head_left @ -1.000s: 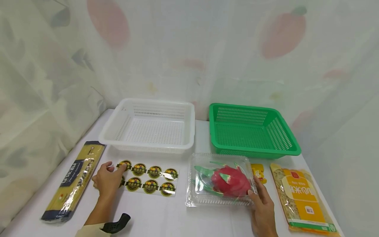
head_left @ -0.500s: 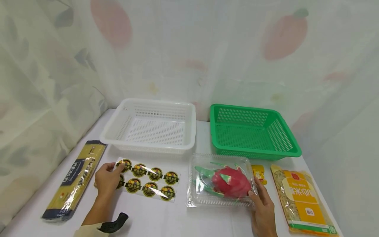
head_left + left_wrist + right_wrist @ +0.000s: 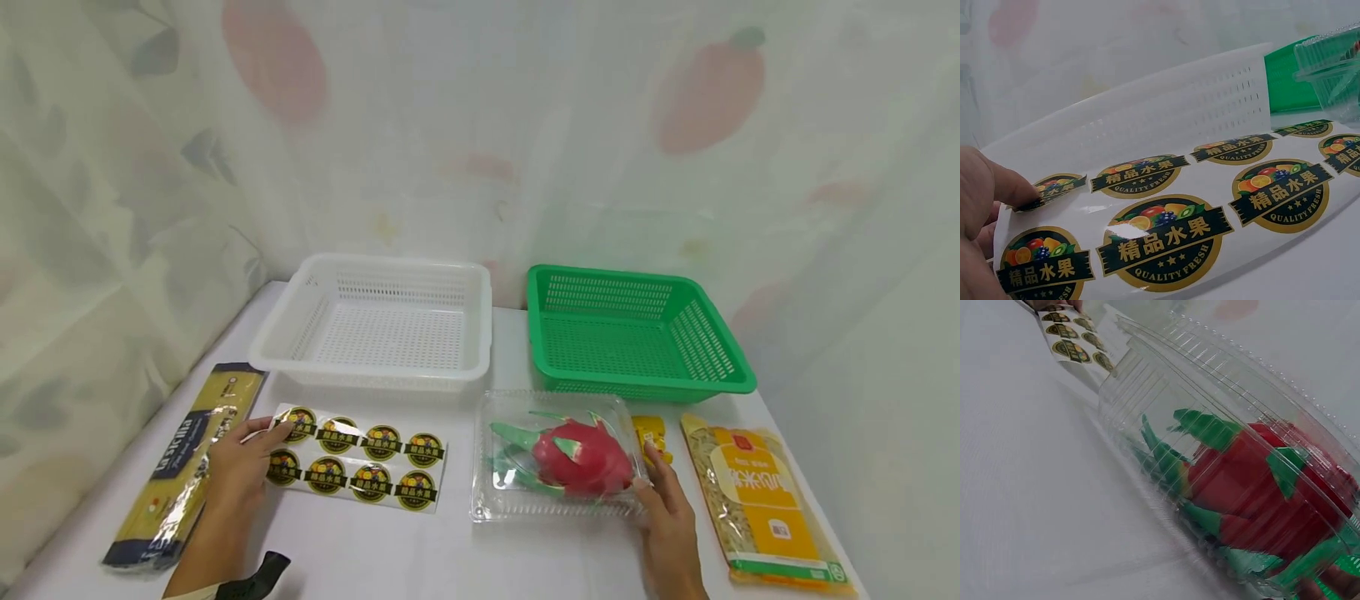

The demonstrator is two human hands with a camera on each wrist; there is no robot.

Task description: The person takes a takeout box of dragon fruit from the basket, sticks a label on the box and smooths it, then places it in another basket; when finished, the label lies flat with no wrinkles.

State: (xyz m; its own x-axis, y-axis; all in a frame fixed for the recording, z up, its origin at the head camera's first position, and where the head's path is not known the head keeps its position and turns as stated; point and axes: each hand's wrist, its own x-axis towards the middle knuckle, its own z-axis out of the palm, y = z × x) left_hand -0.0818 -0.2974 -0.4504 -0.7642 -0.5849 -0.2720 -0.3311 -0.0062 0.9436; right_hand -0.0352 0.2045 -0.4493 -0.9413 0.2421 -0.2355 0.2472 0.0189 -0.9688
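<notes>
A white basket [image 3: 375, 371] and a green basket [image 3: 645, 383] stand side by side towards the back of the tabletop [image 3: 405, 558], with a gap between them. A spaghetti packet [image 3: 176, 467] slants along my left, close beside my left hand [image 3: 236, 467], and a noodle packet [image 3: 772, 500] lies out to my right. Just beyond my right hand [image 3: 667, 521] is a small yellow packet [image 3: 649, 433], partly covered by my fingers. Those fingers hold the clear container [image 3: 517, 507] by its right side, just in front of the green basket; inside it lies a dragon fruit [image 3: 588, 458]. My left fingers pinch the far left corner of the sticker sheet [image 3: 354, 460], in front of the white basket.

The sheet is glossy and bows gently, carrying two rows of round black-and-gold stickers [image 3: 1163, 250]. The container is thin see-through plastic with ribbed walls and a beaded edge. The fruit is red, with pointed green tips. Both baskets are slotted plastic, rectangular with rounded corners.
</notes>
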